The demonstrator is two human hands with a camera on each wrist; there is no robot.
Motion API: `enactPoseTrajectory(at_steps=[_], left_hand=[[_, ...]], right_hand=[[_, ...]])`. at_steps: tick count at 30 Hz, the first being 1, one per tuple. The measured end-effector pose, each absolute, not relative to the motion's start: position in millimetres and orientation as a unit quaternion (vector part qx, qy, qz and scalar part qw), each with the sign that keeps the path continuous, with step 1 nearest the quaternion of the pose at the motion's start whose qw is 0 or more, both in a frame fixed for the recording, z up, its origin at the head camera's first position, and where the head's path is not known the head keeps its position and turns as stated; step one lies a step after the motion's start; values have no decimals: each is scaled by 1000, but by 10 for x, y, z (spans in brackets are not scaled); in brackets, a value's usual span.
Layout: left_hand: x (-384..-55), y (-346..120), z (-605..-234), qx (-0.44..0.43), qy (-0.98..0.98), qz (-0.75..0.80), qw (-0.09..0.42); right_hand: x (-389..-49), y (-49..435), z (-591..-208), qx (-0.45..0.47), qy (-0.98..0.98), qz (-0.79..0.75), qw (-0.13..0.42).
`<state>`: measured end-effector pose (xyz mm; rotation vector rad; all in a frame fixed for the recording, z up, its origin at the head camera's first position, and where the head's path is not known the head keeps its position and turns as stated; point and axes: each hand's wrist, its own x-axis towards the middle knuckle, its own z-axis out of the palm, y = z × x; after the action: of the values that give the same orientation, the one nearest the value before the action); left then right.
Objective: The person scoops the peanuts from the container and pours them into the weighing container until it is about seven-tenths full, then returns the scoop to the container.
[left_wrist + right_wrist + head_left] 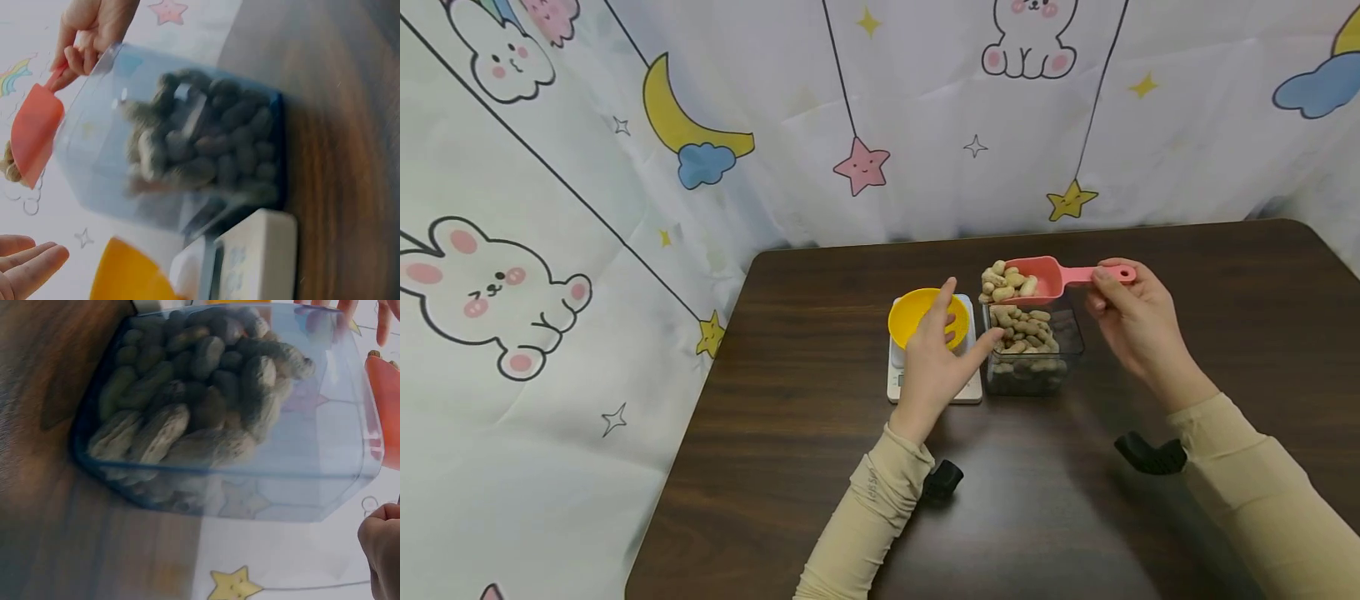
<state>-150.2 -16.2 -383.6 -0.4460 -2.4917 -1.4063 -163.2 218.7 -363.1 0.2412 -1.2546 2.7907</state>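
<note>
My right hand (1138, 321) grips the handle of a pink scoop (1047, 277), raised above a clear plastic container. Peanuts (1003, 282) fill the scoop's front end. More peanuts in shell (200, 131) lie inside the container (294, 494), which stands on the table. To its left a yellow bowl (912, 312) sits on a white kitchen scale (895, 387). My left hand (936, 358) is over the bowl and scale with fingers spread, holding nothing, and hides part of both. Its thumb points toward the container's left side.
The dark wooden table (775, 433) has its far edge close behind the scale and container. A white cloth (925, 108) printed with stars, moons and bears hangs behind and at the left. Black wrist devices (1150, 454) are beneath both forearms.
</note>
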Motion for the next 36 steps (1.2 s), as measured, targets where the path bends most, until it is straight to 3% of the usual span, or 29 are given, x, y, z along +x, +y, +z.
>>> enactPoseTrajectory(at_steps=[6,10,25,36], left_hand=[[-1604,-342,-3863,-137,-857,-461,184],[-1657,-461,-3932,-109,-869,-439,198],[-1683,-605,-4325,-55,-902,-402,149],[-1720,-622,-4475,-37,-911,-390,124]], right_hand=[[-1691,2060,-3552,83,-409,909,15],[-1724,1965,-3529,79,-414,907,0],[-1818,1778,-3543,10,-508,860,-49],[-1946,1733,-3631,14,-539,838,-80]])
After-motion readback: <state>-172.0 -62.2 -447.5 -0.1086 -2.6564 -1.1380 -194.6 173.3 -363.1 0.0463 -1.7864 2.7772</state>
